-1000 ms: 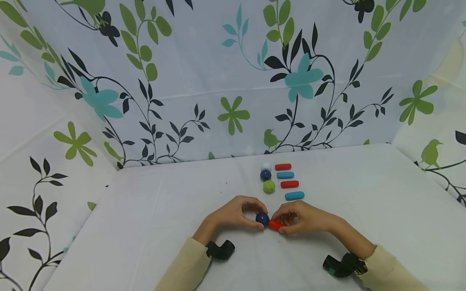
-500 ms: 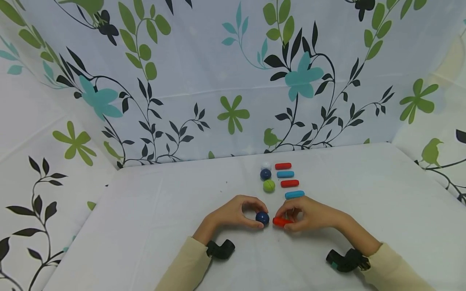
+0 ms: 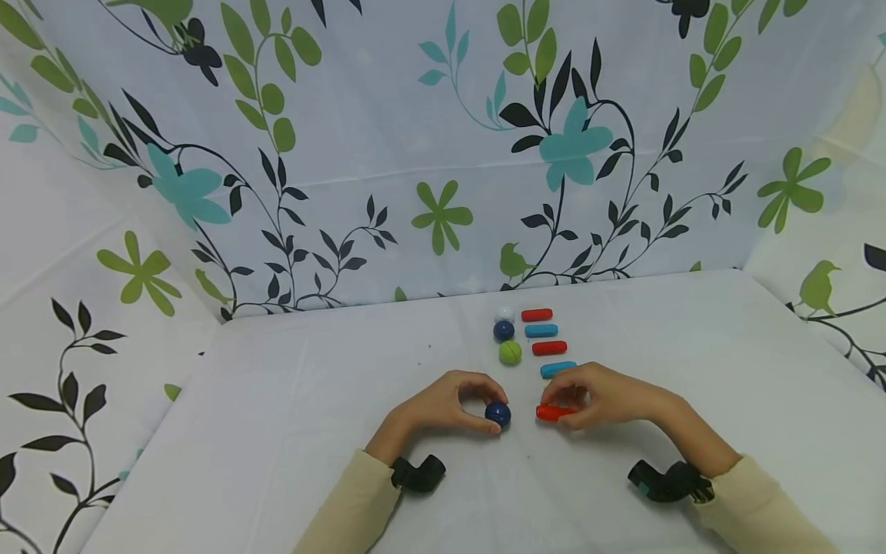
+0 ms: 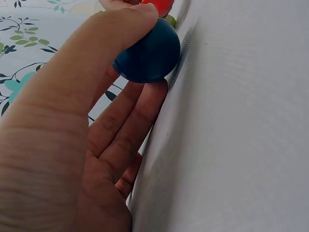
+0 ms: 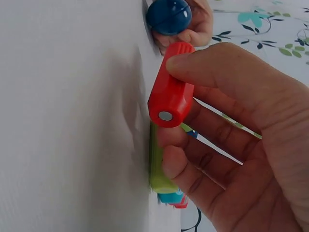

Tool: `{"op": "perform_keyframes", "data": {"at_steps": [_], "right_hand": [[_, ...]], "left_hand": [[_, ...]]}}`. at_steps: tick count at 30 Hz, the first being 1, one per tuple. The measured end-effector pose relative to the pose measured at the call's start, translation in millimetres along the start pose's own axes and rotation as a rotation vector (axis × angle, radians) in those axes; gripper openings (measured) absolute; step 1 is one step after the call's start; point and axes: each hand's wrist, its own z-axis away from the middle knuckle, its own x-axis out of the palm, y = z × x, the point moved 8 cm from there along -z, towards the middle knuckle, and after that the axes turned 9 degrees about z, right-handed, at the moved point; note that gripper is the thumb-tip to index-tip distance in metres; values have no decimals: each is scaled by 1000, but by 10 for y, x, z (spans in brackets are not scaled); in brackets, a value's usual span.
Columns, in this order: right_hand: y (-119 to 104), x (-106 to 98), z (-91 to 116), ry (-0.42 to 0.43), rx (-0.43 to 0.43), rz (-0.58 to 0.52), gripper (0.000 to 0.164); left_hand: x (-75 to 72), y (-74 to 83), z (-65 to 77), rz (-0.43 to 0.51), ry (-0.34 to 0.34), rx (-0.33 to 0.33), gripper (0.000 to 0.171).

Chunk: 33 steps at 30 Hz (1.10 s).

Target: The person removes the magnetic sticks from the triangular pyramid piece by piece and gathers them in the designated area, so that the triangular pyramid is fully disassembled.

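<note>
In the head view my left hand (image 3: pixel 450 402) pinches a dark blue ball (image 3: pixel 497 414) between thumb and fingers, low over the white table. My right hand (image 3: pixel 609 394) holds a red magnetic rod (image 3: pixel 554 413) to the right of that ball, with a gap between the two. Seen from the right wrist, the red rod (image 5: pixel 171 94) has a silvery disc on its near end, and the thumb presses on its side. Behind those fingers lies a green rod (image 5: pixel 160 169), which the hand hides in the head view. The left wrist view shows the blue ball (image 4: pixel 152 53) under the thumb tip.
Farther back on the white table (image 3: pixel 332 400) stand a white ball (image 3: pixel 504 314), another dark blue ball (image 3: pixel 504 331) and a green ball (image 3: pixel 510 352). Beside them lies a column of red and blue rods (image 3: pixel 550 348). A leaf-patterned cloth (image 3: pixel 388 154) hangs behind the table.
The red rod has come away from the blue ball; my right hand has carried it right and slightly back. My left hand keeps its hold on the ball, nearly still.
</note>
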Motion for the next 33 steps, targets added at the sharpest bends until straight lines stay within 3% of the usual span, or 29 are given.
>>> {"op": "perform_keyframes", "data": {"at_steps": [22, 33], "right_hand": [[82, -78, 90, -57, 80, 25, 24], [112, -109, 88, -30, 77, 41, 20]], "left_hand": [[-10, -18, 5, -18, 8, -4, 34], [-10, -2, 5, -4, 10, 10, 34]]}}
